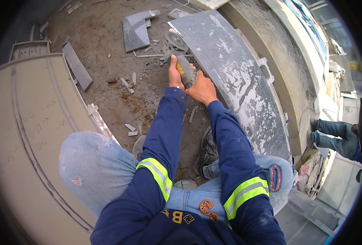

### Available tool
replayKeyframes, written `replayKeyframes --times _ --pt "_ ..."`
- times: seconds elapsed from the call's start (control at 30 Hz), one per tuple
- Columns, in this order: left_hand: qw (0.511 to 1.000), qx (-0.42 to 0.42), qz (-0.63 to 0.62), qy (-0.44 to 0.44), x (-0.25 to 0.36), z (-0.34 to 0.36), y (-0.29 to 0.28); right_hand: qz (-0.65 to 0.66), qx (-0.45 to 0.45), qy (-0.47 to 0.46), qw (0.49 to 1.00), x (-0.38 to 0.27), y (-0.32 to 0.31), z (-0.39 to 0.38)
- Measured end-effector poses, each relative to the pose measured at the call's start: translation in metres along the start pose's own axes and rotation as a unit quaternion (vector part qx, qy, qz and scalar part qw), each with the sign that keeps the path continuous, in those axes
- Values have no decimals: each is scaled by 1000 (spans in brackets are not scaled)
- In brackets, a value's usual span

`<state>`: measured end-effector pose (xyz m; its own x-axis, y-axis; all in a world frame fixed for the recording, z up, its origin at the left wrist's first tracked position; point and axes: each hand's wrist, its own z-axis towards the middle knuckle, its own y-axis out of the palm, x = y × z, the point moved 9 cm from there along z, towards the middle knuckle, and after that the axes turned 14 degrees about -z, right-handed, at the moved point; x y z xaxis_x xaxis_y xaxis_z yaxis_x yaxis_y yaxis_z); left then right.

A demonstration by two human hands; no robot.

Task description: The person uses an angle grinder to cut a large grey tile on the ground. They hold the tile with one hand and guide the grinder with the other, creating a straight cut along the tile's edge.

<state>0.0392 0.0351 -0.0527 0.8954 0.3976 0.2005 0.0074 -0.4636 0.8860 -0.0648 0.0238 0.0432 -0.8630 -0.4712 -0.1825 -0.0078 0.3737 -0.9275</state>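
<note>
Both my arms reach forward, hands wrapped around an angle grinder (185, 70) with a yellow and grey body. My left hand (175, 74) grips it near the head, on the left side. My right hand (203, 89) closes around its rear end. The round grinder disc (176, 41) sits by the far left edge of a large grey stone slab (238, 77), whose surface has whitish patches. Whether the disc touches the slab, I cannot tell.
Broken slab pieces (136, 32) and small offcuts (127, 85) litter the dirt floor. A beige board (30, 134) with dark lines lies at the left. A concrete ledge (271, 45) runs beyond the slab. Another person (336, 136) stands at the far right.
</note>
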Motion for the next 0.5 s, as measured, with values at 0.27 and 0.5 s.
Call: replayKeyframes --times 0.27,0.5 --pt "1000 -5 5 3 -5 -9 -2 10 -3 -6 1000 4 0 -12" --pt "1000 -3 0 -1 -10 -18 0 6 -5 -6 1000 9 1 -18"
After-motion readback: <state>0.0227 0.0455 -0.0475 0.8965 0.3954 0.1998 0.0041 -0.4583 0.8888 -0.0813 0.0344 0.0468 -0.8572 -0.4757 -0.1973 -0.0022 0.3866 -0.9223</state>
